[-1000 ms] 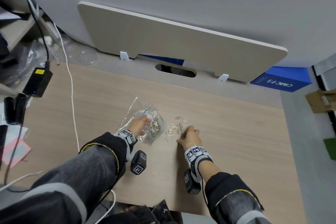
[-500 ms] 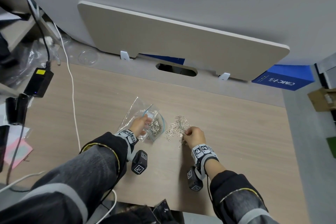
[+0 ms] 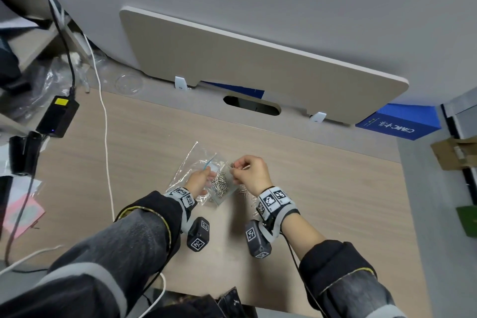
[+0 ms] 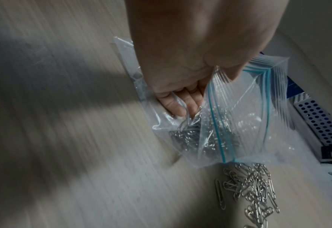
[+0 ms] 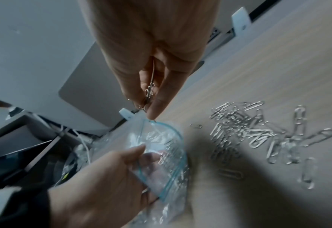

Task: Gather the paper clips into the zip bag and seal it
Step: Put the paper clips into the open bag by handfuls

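Observation:
A clear zip bag (image 3: 196,170) with a blue seal line (image 4: 215,123) lies on the wooden desk (image 3: 322,188), with several silver clips inside (image 3: 220,184). My left hand (image 3: 200,179) grips the bag's rim and holds its mouth (image 5: 165,148) wide. My right hand (image 3: 251,171) hovers just above that mouth, pinching a few paper clips (image 5: 149,94) between thumb and fingers. A loose pile of paper clips (image 5: 258,135) rests on the desk just right of the bag, partly hidden by my right wrist in the head view.
A white cable (image 3: 104,121) runs down the desk's left side beside a black power adapter (image 3: 58,116). A beige panel (image 3: 258,67) and cable slot (image 3: 251,105) line the back edge. A blue box (image 3: 397,121) sits far right.
My right hand left the loose pile and rose leftward over the bag's mouth with a few clips pinched. The left hand kept holding the bag.

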